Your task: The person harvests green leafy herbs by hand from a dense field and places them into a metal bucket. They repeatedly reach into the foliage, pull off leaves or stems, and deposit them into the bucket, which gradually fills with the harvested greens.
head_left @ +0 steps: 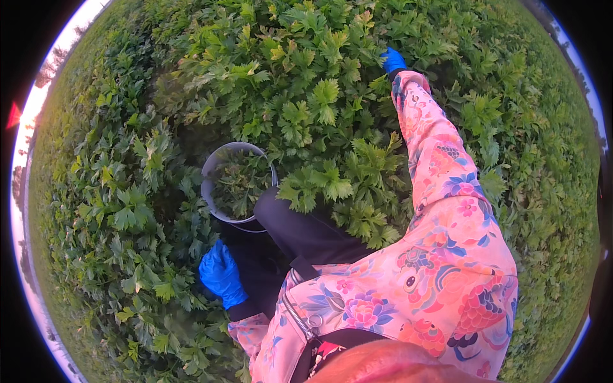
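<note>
My right hand [393, 60], in a blue disposable glove, reaches far out at the upper right into celery-like leafy plants [325, 100]. Leaves cover its fingertips, so whatever it may grip is hidden. My left hand [222, 275], gloved the same way, is low beside my leg with its fingers curled. Foliage lies right beside it, and nothing clearly shows in its grasp. Between the hands, in front of my knee, a round grey bucket [209, 190] holds loose, dull green leaves and stems [239, 184].
Dense foliage surrounds me on every side and overhangs the bucket's right rim. My dark-trousered knee [292, 222] presses close to the bucket. A pink floral sleeve [433, 143] spans the plants on the right. Pale sky [28, 143] shows at the left rim.
</note>
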`<action>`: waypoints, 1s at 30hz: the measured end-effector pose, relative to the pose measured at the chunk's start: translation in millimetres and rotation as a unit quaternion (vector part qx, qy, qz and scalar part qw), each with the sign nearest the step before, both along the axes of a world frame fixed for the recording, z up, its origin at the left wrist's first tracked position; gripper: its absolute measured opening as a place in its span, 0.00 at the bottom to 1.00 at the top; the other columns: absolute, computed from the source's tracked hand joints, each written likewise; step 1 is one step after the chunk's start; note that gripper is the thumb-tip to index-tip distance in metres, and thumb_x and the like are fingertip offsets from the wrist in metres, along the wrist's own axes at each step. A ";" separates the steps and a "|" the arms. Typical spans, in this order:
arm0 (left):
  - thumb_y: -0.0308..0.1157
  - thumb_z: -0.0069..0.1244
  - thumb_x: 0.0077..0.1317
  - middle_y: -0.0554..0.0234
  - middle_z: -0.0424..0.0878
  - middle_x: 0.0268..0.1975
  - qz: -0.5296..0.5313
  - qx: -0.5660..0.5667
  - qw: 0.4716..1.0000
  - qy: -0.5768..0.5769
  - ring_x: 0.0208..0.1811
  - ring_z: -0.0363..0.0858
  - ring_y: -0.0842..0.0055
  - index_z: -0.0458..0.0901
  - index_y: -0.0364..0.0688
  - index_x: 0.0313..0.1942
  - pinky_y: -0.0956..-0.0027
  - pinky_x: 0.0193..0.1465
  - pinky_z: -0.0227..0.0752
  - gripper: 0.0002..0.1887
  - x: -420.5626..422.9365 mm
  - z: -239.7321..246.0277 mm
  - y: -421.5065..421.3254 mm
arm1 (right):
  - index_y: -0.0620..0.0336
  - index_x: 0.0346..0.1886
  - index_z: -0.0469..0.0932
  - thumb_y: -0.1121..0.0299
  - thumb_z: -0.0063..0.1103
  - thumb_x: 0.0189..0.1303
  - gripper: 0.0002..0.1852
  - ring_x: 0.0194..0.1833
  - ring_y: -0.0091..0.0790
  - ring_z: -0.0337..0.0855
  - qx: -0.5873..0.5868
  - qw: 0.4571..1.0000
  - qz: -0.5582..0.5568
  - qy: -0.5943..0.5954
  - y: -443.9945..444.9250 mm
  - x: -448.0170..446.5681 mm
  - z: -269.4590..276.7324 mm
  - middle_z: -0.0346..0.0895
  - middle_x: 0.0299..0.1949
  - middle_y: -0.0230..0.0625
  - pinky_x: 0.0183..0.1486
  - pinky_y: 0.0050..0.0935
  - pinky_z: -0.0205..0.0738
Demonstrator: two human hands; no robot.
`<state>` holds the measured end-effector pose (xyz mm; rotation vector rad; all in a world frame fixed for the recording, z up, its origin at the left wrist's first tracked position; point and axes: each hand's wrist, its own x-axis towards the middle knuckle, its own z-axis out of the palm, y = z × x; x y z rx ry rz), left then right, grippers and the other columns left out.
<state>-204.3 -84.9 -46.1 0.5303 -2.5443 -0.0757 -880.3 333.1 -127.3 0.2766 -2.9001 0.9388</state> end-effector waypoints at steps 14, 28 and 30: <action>0.35 0.57 0.64 0.62 0.84 0.34 -0.013 0.021 1.000 0.004 0.34 0.81 0.64 0.85 0.48 0.42 0.61 0.40 0.75 0.08 -0.7 9.8 7.9 | 0.51 0.45 0.82 0.54 0.64 0.57 0.17 0.36 0.46 0.82 0.343 0.872 0.223 -0.270 128.3 160.1 82.9 0.80 0.33 0.41 0.41 0.40 0.75; 0.35 0.58 0.62 0.63 0.83 0.34 -0.001 -0.005 1.000 0.001 0.35 0.81 0.64 0.86 0.52 0.42 0.59 0.40 0.75 0.09 -4.7 1.8 9.6 | 0.63 0.63 0.69 0.59 0.71 0.53 0.35 0.42 0.37 0.82 -0.140 0.959 0.100 -0.227 53.8 200.7 176.5 0.80 0.45 0.41 0.43 0.38 0.75; 0.35 0.59 0.61 0.64 0.84 0.34 -0.003 -0.024 1.000 0.008 0.35 0.81 0.64 0.86 0.53 0.43 0.59 0.39 0.75 0.09 -5.2 -0.4 8.7 | 0.67 0.69 0.60 0.60 0.74 0.51 0.44 0.50 0.38 0.78 -0.203 0.973 -0.016 -0.107 54.5 192.4 203.7 0.78 0.51 0.42 0.48 0.39 0.74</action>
